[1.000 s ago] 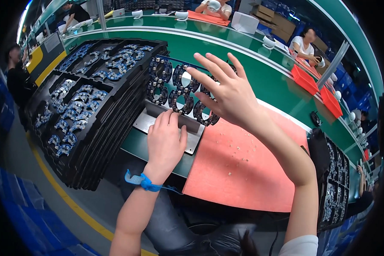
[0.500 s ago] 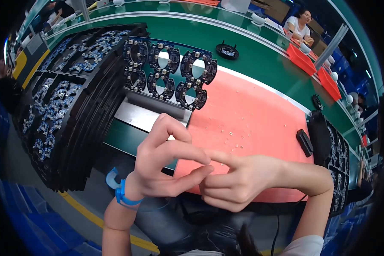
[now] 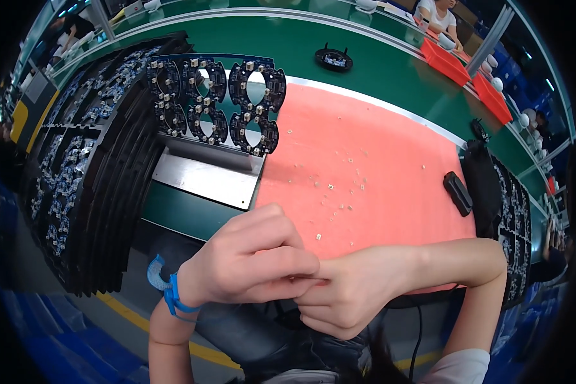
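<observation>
My left hand (image 3: 253, 259) is closed, its fingertips pressed against the fingers of my right hand (image 3: 352, 288) over the near edge of the pink mat (image 3: 390, 166). The right hand is curled shut too. Whatever is pinched between them, if anything, is hidden or too small to name. A blue wrist strap (image 3: 172, 294) circles my left wrist. Tiny pale square parts (image 3: 331, 187) lie scattered on the mat beyond my hands. To the left of the mat, a panel of dark ring-shaped circuit boards (image 3: 206, 109) stands upright on a metal fixture (image 3: 201, 179).
A tall stack of black trays (image 3: 109, 211) with circuit boards rises at the left; similar trays (image 3: 512, 224) stand at the right. A small black object (image 3: 457, 194) rests on the mat's right side. Beyond, a green conveyor (image 3: 390, 83) carries a round black part (image 3: 333, 59). Red bins (image 3: 445, 62) sit near a co-worker.
My left fingers have closed from a loose, spread curl and now press against the right hand. The right hand has turned slightly downward. The whole view has shifted, with the board panel now farther left.
</observation>
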`<state>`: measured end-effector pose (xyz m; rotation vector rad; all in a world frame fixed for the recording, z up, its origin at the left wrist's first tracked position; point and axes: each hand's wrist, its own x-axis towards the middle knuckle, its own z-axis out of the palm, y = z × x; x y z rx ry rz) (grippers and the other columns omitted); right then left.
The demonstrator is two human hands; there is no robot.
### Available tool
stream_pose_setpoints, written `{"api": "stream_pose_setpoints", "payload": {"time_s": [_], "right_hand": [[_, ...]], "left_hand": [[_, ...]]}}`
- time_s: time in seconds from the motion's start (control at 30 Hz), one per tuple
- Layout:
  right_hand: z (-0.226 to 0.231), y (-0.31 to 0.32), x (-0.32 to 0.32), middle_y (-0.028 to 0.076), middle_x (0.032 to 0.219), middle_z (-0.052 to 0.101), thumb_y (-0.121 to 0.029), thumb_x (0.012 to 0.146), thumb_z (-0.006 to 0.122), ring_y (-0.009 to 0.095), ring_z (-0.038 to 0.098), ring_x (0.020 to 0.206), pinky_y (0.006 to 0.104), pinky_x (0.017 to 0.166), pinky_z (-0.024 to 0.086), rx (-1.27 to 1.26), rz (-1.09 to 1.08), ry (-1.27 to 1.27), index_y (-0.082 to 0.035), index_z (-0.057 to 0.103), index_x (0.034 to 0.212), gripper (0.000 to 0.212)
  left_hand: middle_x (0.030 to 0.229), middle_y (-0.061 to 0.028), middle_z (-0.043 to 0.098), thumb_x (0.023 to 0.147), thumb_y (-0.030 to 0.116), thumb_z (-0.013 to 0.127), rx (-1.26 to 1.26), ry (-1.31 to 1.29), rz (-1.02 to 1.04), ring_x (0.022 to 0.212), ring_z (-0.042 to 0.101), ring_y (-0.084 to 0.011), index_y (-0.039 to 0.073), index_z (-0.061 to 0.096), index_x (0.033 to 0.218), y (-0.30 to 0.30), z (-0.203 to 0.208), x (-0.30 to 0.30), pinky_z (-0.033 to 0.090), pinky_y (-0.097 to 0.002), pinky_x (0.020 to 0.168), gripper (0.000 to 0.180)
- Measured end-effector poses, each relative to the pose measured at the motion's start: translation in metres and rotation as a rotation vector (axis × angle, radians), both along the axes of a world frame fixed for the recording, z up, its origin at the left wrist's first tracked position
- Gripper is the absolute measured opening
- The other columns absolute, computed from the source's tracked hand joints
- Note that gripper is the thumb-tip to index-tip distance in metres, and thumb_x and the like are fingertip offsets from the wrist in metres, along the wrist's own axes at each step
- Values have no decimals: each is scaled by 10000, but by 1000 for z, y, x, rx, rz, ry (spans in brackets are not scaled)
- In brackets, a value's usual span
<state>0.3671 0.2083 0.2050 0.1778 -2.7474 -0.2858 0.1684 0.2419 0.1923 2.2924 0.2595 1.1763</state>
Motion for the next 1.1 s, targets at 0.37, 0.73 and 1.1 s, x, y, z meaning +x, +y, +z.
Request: {"api": "stream_pose_setpoints", "payload": {"time_s": [0.37,0.73,1.1], "right_hand": [[-4,-5,-2,-3,560,423,-239,569,584,167,497,631,352,784,496,24,36,-9,-89,521,567,163],[-5,-6,-6,-7,583,456,-253,541,577,169,518,647,377,786,513,42,61,11,-87,539,578,174],[-6,-9,-5,1,571,430,-203,567,596,162,490,625,393,794,521,7,65,15,-81,516,571,146]], "left_hand": [[744,-25,496,678,78,794,-62,48,-118,637,468,-194,75,678,842,3,-3,0,386,-298,539,201],[728,-9,440,703,114,769,-81,108,-223,621,443,-176,88,677,845,2,-2,-3,351,-290,510,171],[709,-12,427,702,91,759,-138,-38,-111,601,447,-169,125,700,869,-5,-9,1,341,-290,493,181]]}}
